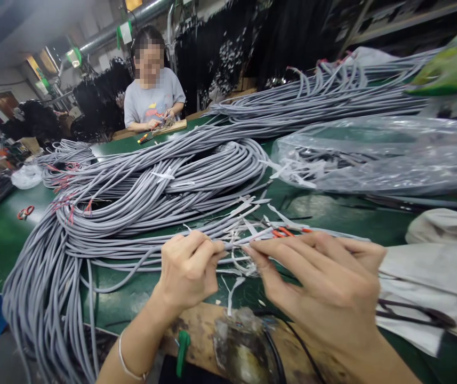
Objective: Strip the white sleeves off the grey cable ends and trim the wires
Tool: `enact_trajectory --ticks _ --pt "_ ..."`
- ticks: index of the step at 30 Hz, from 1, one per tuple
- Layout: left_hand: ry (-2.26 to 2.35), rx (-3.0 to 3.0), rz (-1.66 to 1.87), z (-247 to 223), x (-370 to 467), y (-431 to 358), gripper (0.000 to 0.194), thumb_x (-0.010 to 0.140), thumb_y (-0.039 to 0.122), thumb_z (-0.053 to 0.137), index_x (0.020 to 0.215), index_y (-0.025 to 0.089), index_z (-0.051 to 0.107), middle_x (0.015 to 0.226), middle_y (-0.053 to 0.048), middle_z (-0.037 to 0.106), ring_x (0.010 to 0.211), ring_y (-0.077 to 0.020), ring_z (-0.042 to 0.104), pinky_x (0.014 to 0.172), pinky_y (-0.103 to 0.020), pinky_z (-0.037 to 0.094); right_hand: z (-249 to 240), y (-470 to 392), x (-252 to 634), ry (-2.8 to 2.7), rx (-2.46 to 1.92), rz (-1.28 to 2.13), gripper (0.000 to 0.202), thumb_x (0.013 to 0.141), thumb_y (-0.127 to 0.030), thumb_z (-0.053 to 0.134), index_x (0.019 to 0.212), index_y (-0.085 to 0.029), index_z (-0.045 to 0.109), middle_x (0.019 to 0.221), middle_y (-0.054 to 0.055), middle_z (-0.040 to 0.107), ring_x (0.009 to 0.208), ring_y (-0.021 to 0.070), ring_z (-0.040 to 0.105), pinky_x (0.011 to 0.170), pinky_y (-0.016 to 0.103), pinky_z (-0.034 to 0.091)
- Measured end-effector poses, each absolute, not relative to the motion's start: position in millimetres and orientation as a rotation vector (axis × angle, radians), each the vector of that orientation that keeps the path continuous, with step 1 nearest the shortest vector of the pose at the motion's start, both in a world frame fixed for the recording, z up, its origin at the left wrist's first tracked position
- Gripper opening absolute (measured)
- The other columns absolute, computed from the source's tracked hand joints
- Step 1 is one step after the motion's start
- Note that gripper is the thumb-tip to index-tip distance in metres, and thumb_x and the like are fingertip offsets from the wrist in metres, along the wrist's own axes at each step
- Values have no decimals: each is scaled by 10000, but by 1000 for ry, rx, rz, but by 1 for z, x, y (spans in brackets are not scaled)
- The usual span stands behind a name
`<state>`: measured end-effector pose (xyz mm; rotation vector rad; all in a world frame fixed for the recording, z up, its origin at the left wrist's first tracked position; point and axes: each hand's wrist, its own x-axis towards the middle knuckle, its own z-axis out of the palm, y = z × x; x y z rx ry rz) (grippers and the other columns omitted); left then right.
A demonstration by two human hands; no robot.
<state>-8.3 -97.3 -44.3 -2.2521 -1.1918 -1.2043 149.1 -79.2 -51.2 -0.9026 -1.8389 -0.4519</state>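
My left hand is closed in a pinch around a grey cable near its end. Thumb and fingertips of my right hand are pressed together on the same cable, a short way to the right. The exact spot under the right fingertips is hidden. White stripped scraps lie in a tangle behind and below the fingers. Orange-red handles, seemingly of a hand tool, show just beyond my right hand. A large looped bundle of grey cables lies past my left hand.
The green table carries more cables, a clear plastic bag and red-handled scissors. Beige cloth and dark-handled scissors lie right. A wooden board sits at the near edge. A co-worker works opposite.
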Motion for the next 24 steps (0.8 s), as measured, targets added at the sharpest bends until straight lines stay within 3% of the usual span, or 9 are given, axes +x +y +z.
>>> enact_trajectory --ticks 6,15,24 --pt "-1240 -2282 -1247 -45 -9 -98 176 858 128 471 722 146 582 621 -23 569 570 -132 522 504 -252 386 -56 -77 149 -1825 -878 -276 101 820 -167 588 741 -219 552 597 -17 649 571 152 542 627 326 338" --pt "-1442 -2479 -1593 -48 -7 -97 68 819 177 574 795 129 616 708 -39 598 576 -103 530 442 -177 408 -60 -71 141 -1555 -938 898 352 756 -513 592 585 -208 545 483 -12 525 433 119 467 410 247 372" --pt "-1532 -2515 -1539 -47 -6 -100 167 827 139 523 928 175 651 721 -12 523 578 -98 500 467 -176 417 -57 -71 143 -1378 -930 908 322 700 -502 661 612 -209 559 527 -5 555 450 113 503 400 223 405"
